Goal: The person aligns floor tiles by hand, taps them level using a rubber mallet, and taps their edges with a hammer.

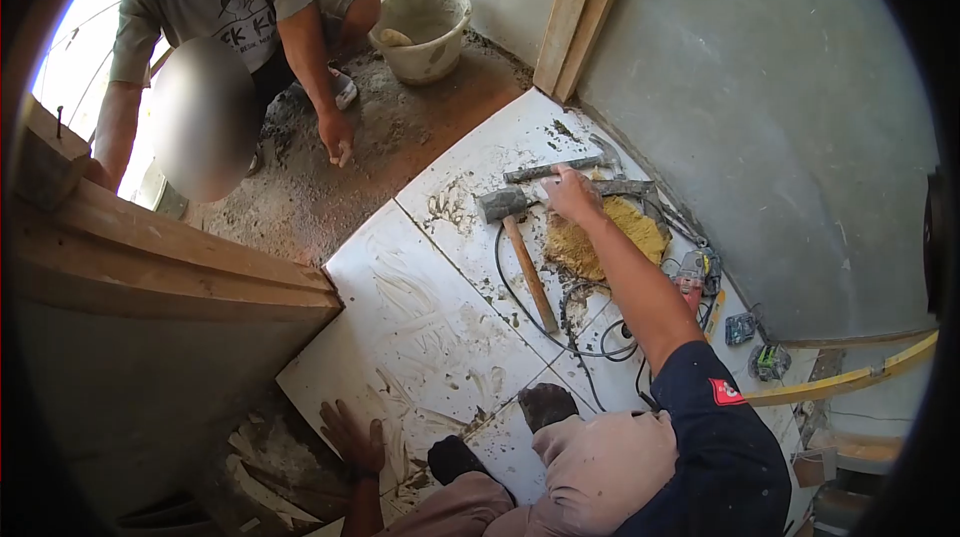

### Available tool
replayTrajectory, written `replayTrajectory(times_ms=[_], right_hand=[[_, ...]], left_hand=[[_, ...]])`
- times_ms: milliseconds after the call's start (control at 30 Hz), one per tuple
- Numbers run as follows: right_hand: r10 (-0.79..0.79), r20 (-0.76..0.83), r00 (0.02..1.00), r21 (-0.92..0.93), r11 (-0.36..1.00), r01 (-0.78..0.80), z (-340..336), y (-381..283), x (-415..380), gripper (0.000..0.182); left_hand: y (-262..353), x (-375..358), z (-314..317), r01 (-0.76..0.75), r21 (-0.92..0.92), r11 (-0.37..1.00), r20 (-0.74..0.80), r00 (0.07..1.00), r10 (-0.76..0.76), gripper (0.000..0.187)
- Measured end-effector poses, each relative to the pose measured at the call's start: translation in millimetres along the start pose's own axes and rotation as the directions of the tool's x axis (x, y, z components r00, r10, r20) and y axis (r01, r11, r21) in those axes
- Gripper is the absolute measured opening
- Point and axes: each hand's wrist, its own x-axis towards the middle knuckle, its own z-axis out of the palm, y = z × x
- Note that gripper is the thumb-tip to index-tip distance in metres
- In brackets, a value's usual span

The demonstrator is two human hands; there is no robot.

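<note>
While right hand (575, 199) touches hammer (528, 172), left (356, 443) on tile (372, 272)

Right arm: stretched toward upper centre of the frame; right hand (573, 193) palm down, fingers bent;
Left hand (356, 442): lower left; fingers spread, wrist bent

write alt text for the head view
A person's right hand is at a claw hammer's dark handle, near a mallet on smeared white tiles; the left hand is spread low at their edge. Another person crouches beyond, near a basin.
</note>
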Motion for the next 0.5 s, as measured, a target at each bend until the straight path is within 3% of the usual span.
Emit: replayTrajectory(times_ms=[267, 333, 500], right_hand=[[0.05, 0.022, 0.999, -0.223, 0.974, -0.044, 2, -9, 39, 0.055], [0.101, 0.116, 0.988, -0.345, 0.937, -0.055, 4, -12, 46, 0.057], [0.137, 0.102, 0.985, -0.347, 0.933, -0.094, 8, -12, 54, 0.057]], left_hand=[[-1, -16, 0, 0.063, -0.025, 0.998, 0.036, 0.997, -0.062, 0.094], [0, -18, -3, 0.074, -0.027, 0.997, 0.06, 0.996, -0.073, 0.095], [1, -17, -2, 0.063, 0.011, 0.998, 0.078, 0.995, -0.063, 0.097]])
